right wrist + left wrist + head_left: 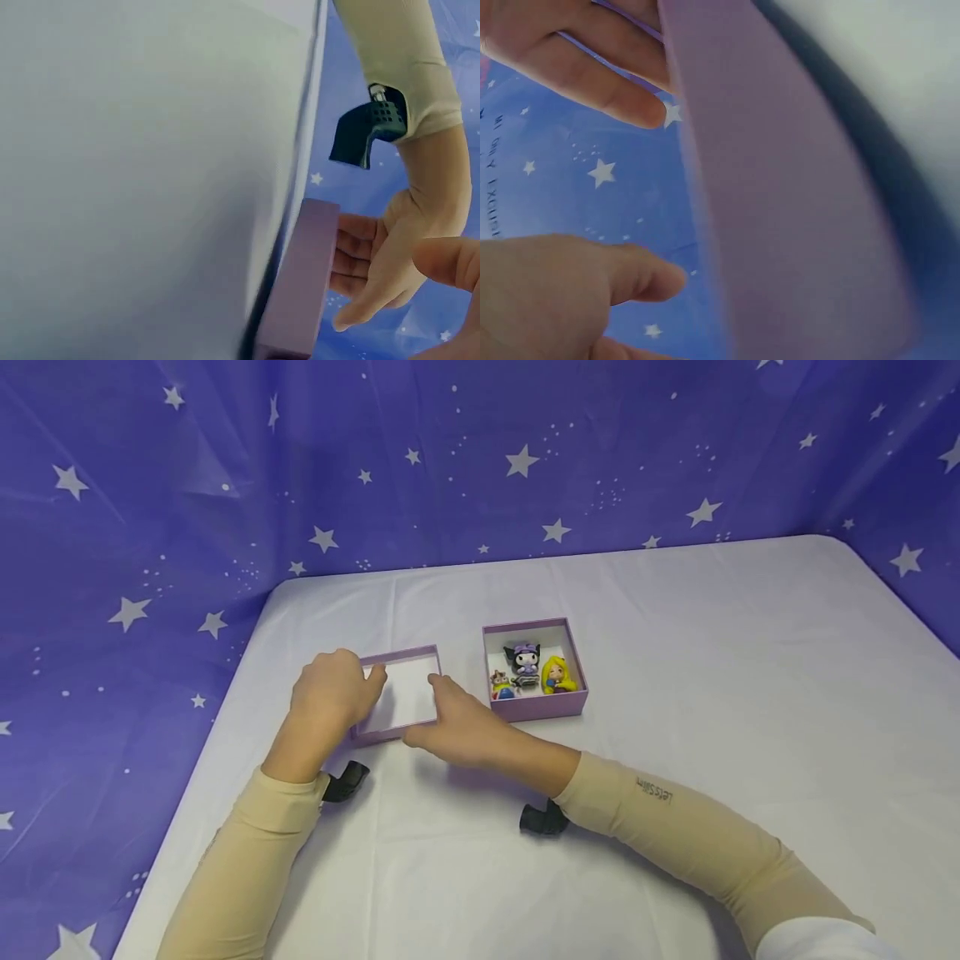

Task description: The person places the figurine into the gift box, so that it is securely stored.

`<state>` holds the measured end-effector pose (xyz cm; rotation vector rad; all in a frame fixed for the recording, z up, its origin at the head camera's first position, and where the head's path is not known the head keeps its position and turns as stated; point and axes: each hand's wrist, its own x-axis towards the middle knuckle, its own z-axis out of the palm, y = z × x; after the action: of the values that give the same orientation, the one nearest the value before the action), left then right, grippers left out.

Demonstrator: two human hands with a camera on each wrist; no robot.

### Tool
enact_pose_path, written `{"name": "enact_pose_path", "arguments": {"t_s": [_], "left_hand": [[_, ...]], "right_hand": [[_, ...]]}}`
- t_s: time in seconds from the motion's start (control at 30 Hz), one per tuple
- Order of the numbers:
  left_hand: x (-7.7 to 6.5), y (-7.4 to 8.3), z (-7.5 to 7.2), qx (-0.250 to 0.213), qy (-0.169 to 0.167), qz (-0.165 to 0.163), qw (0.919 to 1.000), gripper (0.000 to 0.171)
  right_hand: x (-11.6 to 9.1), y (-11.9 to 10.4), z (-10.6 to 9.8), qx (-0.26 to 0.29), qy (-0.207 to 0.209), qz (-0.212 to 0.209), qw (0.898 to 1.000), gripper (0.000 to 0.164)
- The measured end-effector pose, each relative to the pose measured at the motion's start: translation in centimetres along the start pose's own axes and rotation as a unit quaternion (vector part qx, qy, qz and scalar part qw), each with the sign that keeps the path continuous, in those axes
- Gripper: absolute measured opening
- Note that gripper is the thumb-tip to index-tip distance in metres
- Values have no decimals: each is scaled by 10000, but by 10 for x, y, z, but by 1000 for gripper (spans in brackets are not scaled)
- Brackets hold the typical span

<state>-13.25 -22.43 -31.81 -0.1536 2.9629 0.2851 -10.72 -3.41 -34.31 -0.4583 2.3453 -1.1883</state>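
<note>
A shallow purple box lid (396, 732) with a white inside lies upturned at the left, between my two hands. Beside its left wall is my left hand (330, 693), thumb apart and nearly straight. The right wrist view shows that hand's fingers (352, 264) against or close to the lid's outer wall (300, 277). My right hand (467, 727) is at the lid's front right corner, thumb and forefinger spread. In the left wrist view its fingers (634, 101) look straight near the purple wall (772, 180); contact is unclear.
A purple box (538, 707) stands right of the lid. It holds a black-and-purple figurine (524, 657), a yellow-haired figurine (557, 677) and a small colourful figurine (501, 685). Under them is a white tablecloth (712, 693). A starry purple curtain (450, 502) hangs behind.
</note>
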Motion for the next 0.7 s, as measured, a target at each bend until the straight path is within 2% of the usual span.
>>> {"name": "enact_pose_path", "arguments": {"t_s": [0.17, 0.3, 0.4, 0.47, 0.6, 0.7], "left_hand": [[-9, 2, -16, -288, 870, 17, 9958, 56], [-16, 6, -23, -812, 1595, 267, 9835, 55], [-19, 12, -24, -1398, 2042, 644, 9668, 50], [-21, 18, -23, -1848, 2165, 888, 9545, 48], [-25, 31, -18, -2901, 1978, 1232, 9282, 48], [-27, 43, -10, -3566, 1771, 1667, 9020, 47]], "right_hand": [[-4, -4, -15, 278, 196, -126, 9993, 86], [-11, -9, -34, 500, 462, -340, 9971, 83], [-17, -10, -50, 985, 684, -617, 9909, 80], [-21, -7, -61, 1485, 792, -908, 9815, 77], [-29, 0, -82, 2177, 1015, -1355, 9612, 74], [-36, 8, -97, 2153, 1343, -1439, 9565, 74]]}}
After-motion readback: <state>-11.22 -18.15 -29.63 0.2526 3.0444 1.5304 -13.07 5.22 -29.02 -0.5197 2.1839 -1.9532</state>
